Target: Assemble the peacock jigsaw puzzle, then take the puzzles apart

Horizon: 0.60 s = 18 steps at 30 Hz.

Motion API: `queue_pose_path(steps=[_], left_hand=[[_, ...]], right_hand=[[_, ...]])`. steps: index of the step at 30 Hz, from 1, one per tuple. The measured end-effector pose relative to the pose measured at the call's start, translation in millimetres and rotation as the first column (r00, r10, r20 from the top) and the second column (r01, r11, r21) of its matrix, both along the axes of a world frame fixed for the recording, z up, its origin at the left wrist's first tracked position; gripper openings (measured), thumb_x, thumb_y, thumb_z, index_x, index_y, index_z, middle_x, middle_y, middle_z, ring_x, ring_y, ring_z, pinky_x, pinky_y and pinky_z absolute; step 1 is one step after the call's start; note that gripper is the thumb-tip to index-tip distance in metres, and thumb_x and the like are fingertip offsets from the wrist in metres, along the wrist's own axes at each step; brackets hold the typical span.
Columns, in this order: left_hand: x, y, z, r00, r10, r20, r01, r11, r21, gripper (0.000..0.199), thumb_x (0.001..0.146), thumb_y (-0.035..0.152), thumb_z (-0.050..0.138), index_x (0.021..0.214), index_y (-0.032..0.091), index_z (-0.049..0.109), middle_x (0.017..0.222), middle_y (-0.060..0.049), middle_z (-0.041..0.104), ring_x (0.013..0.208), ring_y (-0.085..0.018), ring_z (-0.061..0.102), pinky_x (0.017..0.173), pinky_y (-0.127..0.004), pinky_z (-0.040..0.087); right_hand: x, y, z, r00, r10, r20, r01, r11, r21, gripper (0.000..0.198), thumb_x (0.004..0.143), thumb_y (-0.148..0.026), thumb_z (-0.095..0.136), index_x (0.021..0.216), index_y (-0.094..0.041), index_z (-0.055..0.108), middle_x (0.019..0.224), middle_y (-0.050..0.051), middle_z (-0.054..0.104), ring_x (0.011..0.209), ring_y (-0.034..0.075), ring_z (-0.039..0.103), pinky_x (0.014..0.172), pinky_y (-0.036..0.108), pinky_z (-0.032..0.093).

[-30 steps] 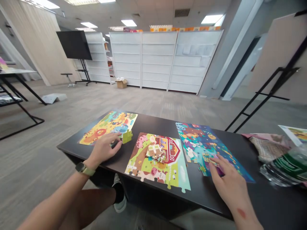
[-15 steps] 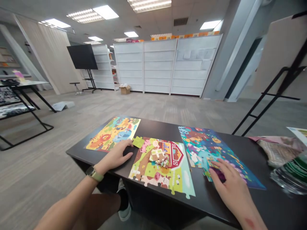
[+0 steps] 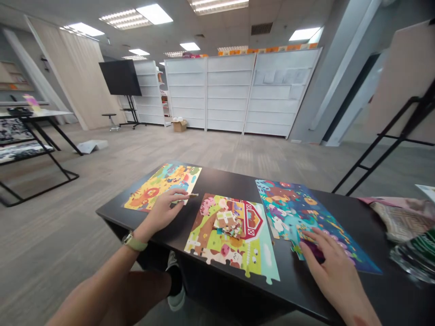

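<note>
Across the top of the frame, white shelving [image 3: 224, 95] lines the far side of a room with grey carpet [image 3: 217, 151], and a black screen [image 3: 120, 78] stands at upper left. The dark table [image 3: 226, 177] before me fills the lower middle. My left hand [image 3: 166, 213], left of centre, pinches a puzzle piece [image 3: 193, 195] seen nearly edge-on, just above the yellow animal puzzle [image 3: 146, 194]. My right hand [image 3: 335, 269], at lower right, lies over the near edge of the blue puzzle [image 3: 294, 194]; I cannot tell whether its fingers grip anything. Between my hands lies the farm puzzle [image 3: 260, 265], a pile of loose pieces [image 3: 229, 222] on it. A bottle [image 3: 416, 256] sits at the right edge.
</note>
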<state>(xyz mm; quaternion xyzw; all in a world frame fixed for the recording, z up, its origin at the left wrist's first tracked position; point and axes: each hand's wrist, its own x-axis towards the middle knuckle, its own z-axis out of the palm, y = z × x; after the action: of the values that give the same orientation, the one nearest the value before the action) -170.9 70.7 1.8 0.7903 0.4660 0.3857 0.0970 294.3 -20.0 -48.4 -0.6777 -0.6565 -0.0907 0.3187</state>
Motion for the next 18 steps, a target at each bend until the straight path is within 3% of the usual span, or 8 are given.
queue_pose_path(steps=[3,5,8,11,13,18], left_hand=[[-10.5,-4.0,-3.7,0.978,-0.102,-0.182,0.091,0.994,-0.069,0.021,0.089,0.022,0.052,0.082,0.023,0.072,0.121,-0.006,0.068,0.122,-0.027,0.059,0.107,-0.046,0.045],[-9.6,-7.4,-6.9,0.963,-0.145,-0.229,0.124,0.987,-0.103,0.018,0.088,0.019,0.053,0.08,0.023,0.069,0.118,-0.006,0.069,0.118,-0.026,0.06,0.103,-0.043,0.048],[-1.0,-11.7,-9.6,0.961,-0.131,-0.243,0.112,0.99,-0.091,0.015,0.089,0.019,0.053,0.091,0.022,0.068,0.12,-0.008,0.068,0.114,-0.025,0.062,0.101,-0.043,0.049],[4.3,-11.6,-10.7,0.944,-0.117,-0.309,0.099,0.992,-0.073,0.026,0.092,0.024,0.054,0.114,0.025,0.068,0.135,-0.008,0.062,0.128,-0.028,0.055,0.109,-0.048,0.043],[2.0,-8.1,-12.3,0.931,-0.082,-0.356,0.065,0.996,-0.059,0.032,0.094,0.029,0.053,0.123,0.027,0.067,0.14,-0.007,0.06,0.133,-0.03,0.051,0.112,-0.051,0.04],[-18.5,7.6,-23.8,0.898,0.156,-0.412,-0.168,0.986,0.007,0.035,0.095,0.039,0.052,0.118,0.022,0.071,0.132,-0.011,0.066,0.129,-0.035,0.054,0.109,-0.055,0.043]], right_hand=[[0.9,-0.2,-0.2,1.0,0.016,0.009,-0.016,1.0,-0.002,0.044,0.09,-0.052,0.044,0.106,-0.019,0.068,0.124,0.014,0.065,0.123,0.033,0.057,0.106,0.051,0.045],[1.8,-0.3,-0.3,1.0,0.022,0.016,-0.022,1.0,0.001,0.043,0.09,-0.052,0.044,0.105,-0.019,0.068,0.123,0.013,0.066,0.122,0.033,0.058,0.106,0.05,0.045],[2.2,-0.3,0.3,0.999,0.032,0.02,-0.032,1.0,0.002,0.043,0.091,-0.052,0.045,0.106,-0.019,0.068,0.122,0.014,0.067,0.121,0.031,0.059,0.105,0.049,0.046],[0.8,-0.6,1.6,0.999,0.051,0.004,-0.051,0.999,-0.007,0.043,0.091,-0.051,0.046,0.106,-0.019,0.069,0.121,0.014,0.068,0.119,0.031,0.061,0.103,0.05,0.047],[-0.7,-0.9,2.6,0.997,0.081,-0.005,-0.081,0.997,-0.021,0.042,0.091,-0.05,0.047,0.107,-0.019,0.07,0.121,0.013,0.069,0.118,0.031,0.061,0.104,0.052,0.046],[-4.8,-3.3,3.5,0.986,0.151,0.072,-0.141,0.981,-0.132,0.041,0.092,-0.049,0.048,0.11,-0.022,0.073,0.129,0.01,0.068,0.125,0.032,0.058,0.106,0.054,0.043]])
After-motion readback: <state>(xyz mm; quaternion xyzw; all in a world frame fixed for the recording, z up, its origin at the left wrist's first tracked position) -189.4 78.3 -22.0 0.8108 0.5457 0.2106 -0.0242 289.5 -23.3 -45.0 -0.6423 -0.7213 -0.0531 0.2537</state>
